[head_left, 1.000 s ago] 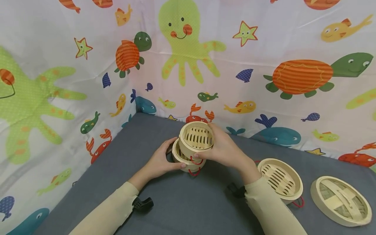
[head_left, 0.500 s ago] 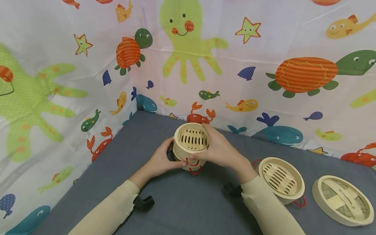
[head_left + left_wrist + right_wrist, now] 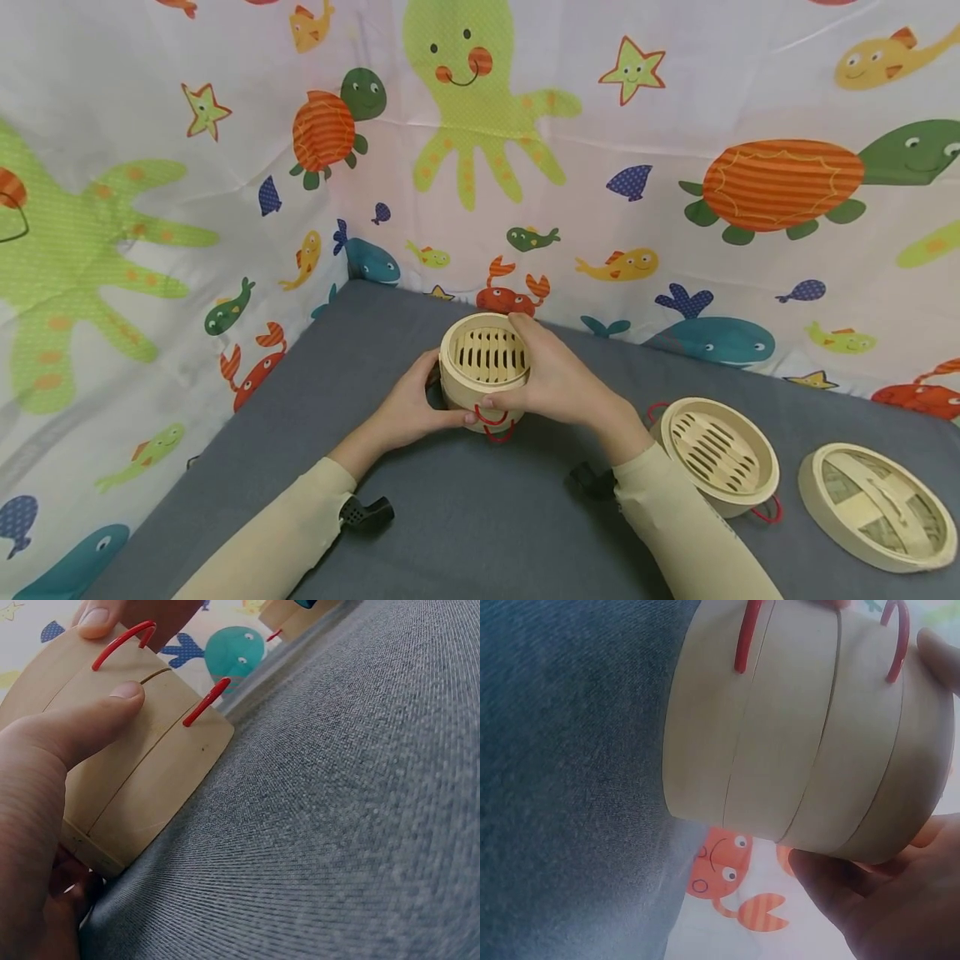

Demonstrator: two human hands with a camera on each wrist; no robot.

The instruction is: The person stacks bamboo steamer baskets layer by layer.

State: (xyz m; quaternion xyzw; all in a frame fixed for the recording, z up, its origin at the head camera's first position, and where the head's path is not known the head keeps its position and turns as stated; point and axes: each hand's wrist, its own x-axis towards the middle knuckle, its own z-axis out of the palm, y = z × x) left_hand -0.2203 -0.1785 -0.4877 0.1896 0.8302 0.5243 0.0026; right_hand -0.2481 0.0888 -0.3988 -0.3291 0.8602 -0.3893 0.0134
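Note:
In the head view, a small bamboo steamer basket point(image 3: 472, 392) with a slatted floor sits squarely on a matching lower basket point(image 3: 705, 742). A narrow seam between the two shows in the right wrist view. Each has a red cord loop at the front. My left hand point(image 3: 408, 408) grips the lower basket, its thumb across the front wall; its other fingers are mostly hidden behind. My right hand point(image 3: 566, 383) holds the upper basket by its right side, thumb near the red loop. The lower basket rests on the grey cloth.
A third slatted steamer basket point(image 3: 712, 454) with red loops stands to the right. Beyond it lies a round woven bamboo lid point(image 3: 877, 504). Grey cloth point(image 3: 480, 525) covers the table, and a sea-animal curtain point(image 3: 645, 221) hangs at the back and left.
My right hand has moved the upper basket left and slightly down, from offset over the lower basket to lined up on it. The left hand keeps its hold on the lower basket.

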